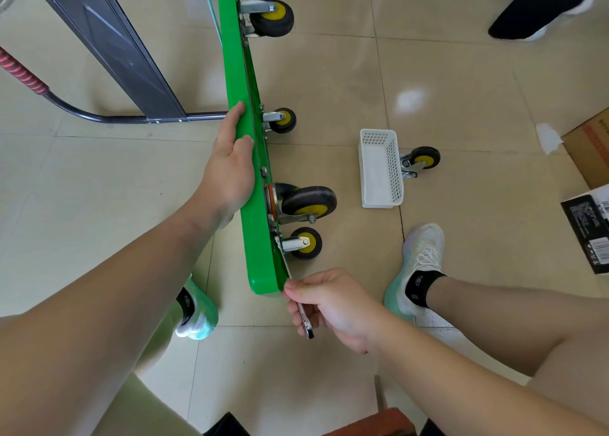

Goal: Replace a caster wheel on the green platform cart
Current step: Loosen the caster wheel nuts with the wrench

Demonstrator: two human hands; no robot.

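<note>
The green platform cart (245, 178) stands tipped on one long edge on the floor (329, 89), its deck running from 12 o'clock down toward 6 o'clock in the view and its underside facing 3 o'clock. The left hand (230, 168) steadies it, its grip wrapped over the upper edge of the deck about midway along. The right hand (333, 304), at the 6 o'clock corner of the deck, has its grip clenched round a wrench (304, 323) whose shaft runs up along the underside toward the mounting plates of the two nearest wheels; its working end is hidden, so which fastener it sits on cannot be told. Four casters show on the underside: two at the far end (272, 17) (283, 120) and two at the near end (308, 201) (304, 243). A fifth, loose caster (423, 159) lies on the floor out at 3 o'clock from the deck, just beside a white basket (395, 172) in which nothing can be made out. Since every corner appears to carry a wheel and one lies free, the job looks to be at one of two stages: either the first bolts of the worn caster are being loosened and the spare waits, or the new one is on and being tightened with the old one set aside. Nothing shown settles which, so at the least some wrench work at the near corner remains, then righting the cart.
</note>
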